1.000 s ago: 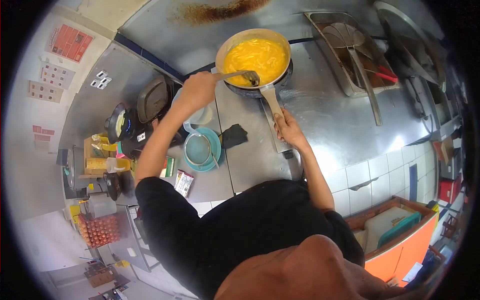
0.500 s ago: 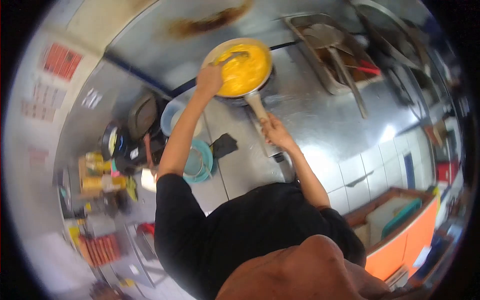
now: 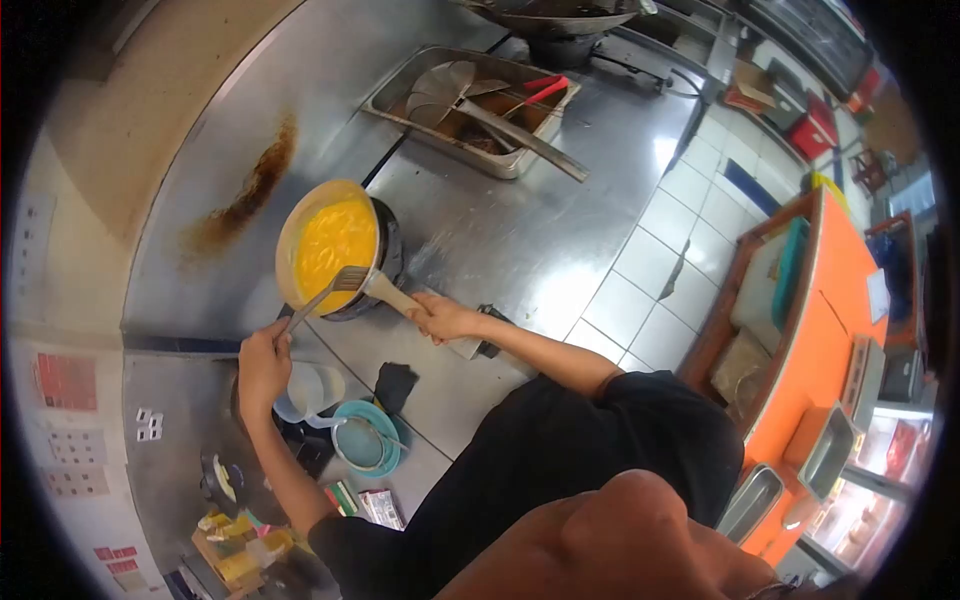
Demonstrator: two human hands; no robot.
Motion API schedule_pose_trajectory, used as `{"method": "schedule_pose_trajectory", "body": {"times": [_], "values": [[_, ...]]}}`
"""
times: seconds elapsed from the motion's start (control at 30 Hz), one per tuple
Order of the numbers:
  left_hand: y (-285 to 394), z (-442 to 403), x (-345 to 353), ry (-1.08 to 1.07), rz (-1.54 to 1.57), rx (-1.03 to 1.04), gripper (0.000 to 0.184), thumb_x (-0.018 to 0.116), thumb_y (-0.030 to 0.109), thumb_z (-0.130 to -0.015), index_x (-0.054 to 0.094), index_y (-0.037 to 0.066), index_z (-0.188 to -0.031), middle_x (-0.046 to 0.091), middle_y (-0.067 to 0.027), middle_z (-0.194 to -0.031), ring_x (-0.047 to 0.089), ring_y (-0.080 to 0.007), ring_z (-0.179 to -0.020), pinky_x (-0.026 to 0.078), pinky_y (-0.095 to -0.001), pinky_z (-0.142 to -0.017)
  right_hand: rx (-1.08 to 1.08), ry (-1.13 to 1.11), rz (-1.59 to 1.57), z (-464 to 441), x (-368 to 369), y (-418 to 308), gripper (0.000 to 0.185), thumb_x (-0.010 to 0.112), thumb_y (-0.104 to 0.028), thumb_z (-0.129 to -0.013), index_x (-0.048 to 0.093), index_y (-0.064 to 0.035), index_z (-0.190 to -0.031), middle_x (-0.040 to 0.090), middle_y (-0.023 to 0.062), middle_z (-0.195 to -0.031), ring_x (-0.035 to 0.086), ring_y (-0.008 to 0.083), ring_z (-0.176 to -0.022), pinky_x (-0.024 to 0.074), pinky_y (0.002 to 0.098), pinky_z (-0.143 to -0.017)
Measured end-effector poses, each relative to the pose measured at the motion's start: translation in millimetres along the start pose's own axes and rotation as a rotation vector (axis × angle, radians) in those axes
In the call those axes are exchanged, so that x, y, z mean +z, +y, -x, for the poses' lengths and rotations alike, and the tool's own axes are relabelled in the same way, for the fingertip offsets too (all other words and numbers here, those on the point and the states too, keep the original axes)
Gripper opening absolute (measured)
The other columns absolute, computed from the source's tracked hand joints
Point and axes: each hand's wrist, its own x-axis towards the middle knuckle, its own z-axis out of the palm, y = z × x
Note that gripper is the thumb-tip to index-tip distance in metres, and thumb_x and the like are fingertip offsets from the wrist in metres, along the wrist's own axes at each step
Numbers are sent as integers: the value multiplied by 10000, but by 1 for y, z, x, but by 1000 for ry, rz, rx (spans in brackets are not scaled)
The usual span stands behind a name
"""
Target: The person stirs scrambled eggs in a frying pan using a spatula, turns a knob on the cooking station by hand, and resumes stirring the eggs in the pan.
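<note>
My left hand (image 3: 264, 368) is closed round the handle of a metal slotted spatula (image 3: 349, 279). The spatula's head lies at the near edge of the yellow egg-like mixture (image 3: 335, 238), close to where the handle joins the light-coloured pan (image 3: 288, 250). With my right hand (image 3: 444, 319) I grip the beige pan handle (image 3: 393, 296). The pan sits over a dark round burner (image 3: 388, 240) and looks slightly tilted. Folds and streaks show in the mixture.
Beyond the pan is a metal tray (image 3: 475, 158) with strainers and a red-handled tool. Nearer are a black cloth (image 3: 396, 386), a turquoise bowl (image 3: 387, 462) with a sieve, and a clear container (image 3: 300, 388). An orange counter (image 3: 800, 350) stands to the right.
The camera view has turned, shifting the scene. Within the pan, the spatula has moved from the far part of the mixture towards the handle side. Both hands keep their grips.
</note>
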Motion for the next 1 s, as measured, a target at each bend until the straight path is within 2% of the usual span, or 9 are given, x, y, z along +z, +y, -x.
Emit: {"method": "schedule_pose_trajectory", "body": {"times": [0.07, 0.17, 0.3, 0.37, 0.5, 0.7, 0.77, 1.0], "values": [[11, -6, 14, -31, -20, -17, 312, 592, 34, -859, 679, 11, -1158, 655, -294, -924, 648, -449, -896, 496, -511, -791, -1, 3, -7, -1, 1, 1, 498, 465, -347, -1014, 412, -35, -1398, 605, 95, -772, 622, 183, -554, 522, 317, -490], [11, -26, 52, 89, -84, -55, 313, 581, 36, -863, 678, -5, -1157, 665, -296, -924, 651, -452, -892, 505, -510, -796, -2, -23, -3, -1, 0, 0, 503, 461, -335, -1012, 398, -38, -1414, 605, 88, -771, 626, 183, -560, 522, 317, -483], [29, -56, 84, 170, -158, -94, 234, 561, 56, -863, 679, -10, -1054, 676, -273, -901, 661, -447, -872, 515, -520, -780, -10, -21, 15, -1, 0, 2, 515, 460, -352, -1017, 386, -46, -1425, 608, 83, -773, 628, 181, -562, 528, 317, -482], [25, -76, 99, 179, -200, -110, 268, 553, 48, -861, 682, 2, -1091, 684, -259, -921, 663, -429, -898, 523, -495, -782, -1, -8, 14, 0, 1, 0, 516, 456, -361, -1021, 385, -49, -1426, 610, 81, -773, 629, 181, -560, 535, 318, -486], [1, -106, 122, 217, -251, -172, 273, 551, 59, -851, 688, 21, -1084, 692, -243, -934, 665, -424, -908, 525, -489, -781, 40, -19, 23, 3, 1, -8, 489, 442, -355, -1040, 381, -92, -1447, 573, 44, -767, 582, 129, -536, 515, 278, -488], [-28, -102, 102, 240, -149, -195, 244, 540, 91, -873, 693, 29, -1053, 687, -249, -949, 651, -455, -919, 507, -511, -815, 9, -18, 32, 3, 1, -6, 471, 445, -350, -1034, 399, -71, -1412, 589, 60, -776, 604, 148, -547, 528, 290, -491], [-22, -83, 78, 208, -115, -169, 260, 533, 96, -886, 692, 21, -1078, 677, -264, -969, 641, -464, -939, 504, -508, -817, -14, -17, 27, 3, 0, -5, 459, 451, -321, -1026, 409, -44, -1389, 618, 87, -781, 631, 174, -554, 544, 307, -488], [6, -19, 23, 101, 125, -139, 308, 546, 108, -922, 678, 0, -1179, 663, -302, -996, 656, -436, -974, 502, -469, -823, 20, -19, -1, -1, 1, -1, 476, 454, -339, -1031, 394, -37, -1394, 615, 84, -779, 632, 170, -552, 536, 301, -481]]}}
